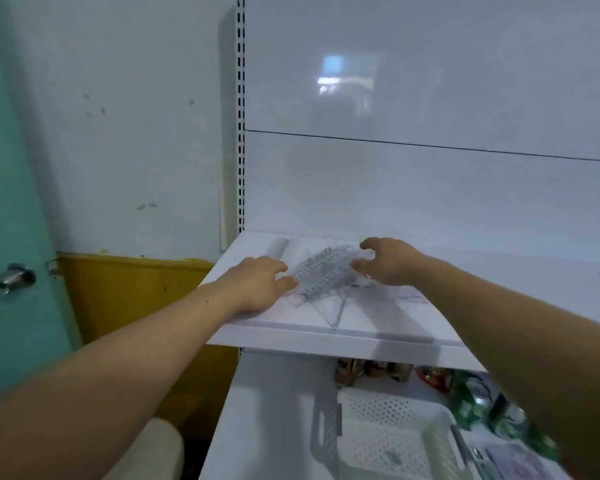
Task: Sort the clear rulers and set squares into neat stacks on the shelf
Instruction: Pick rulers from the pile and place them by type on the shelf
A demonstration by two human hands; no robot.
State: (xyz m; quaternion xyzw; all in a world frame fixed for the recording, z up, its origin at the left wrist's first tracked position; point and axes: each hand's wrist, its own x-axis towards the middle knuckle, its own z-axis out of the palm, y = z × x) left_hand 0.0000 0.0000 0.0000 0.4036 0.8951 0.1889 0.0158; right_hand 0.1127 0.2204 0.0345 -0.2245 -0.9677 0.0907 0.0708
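Two bare hands work on a white shelf, seen from above by a head-worn camera. The right hand [388, 261] arches over the far right end of a bundle of clear rulers [326, 271], fingers curled over the top and thumb on the near side, and appears to be grasping it. The left hand [257, 285] lies palm down with relaxed fingers, its fingertips touching the bundle's near left end; it holds nothing.

The rulers lie slanted across the left part of the shelf [326, 341], from near left to far right. They look like several see-through strips gathered one on another, their printed markings merging into a grey speckled band. Just near of them, and partly under them, lie clear set squares [329, 310]. These are faint triangles, one corner pointing at the near edge, loosely overlapped rather than squared up.

The task seems partly done. The rulers are gathered but sit askew, and the set squares are not yet a neat stack. Squaring and separating both piles appears to be left. How many pieces there are cannot be told.

Below, a lower shelf holds a white perforated basket [385, 427] and green packets [471, 400]. A yellow box [129, 289] and a teal door [14, 202] stand at the left.
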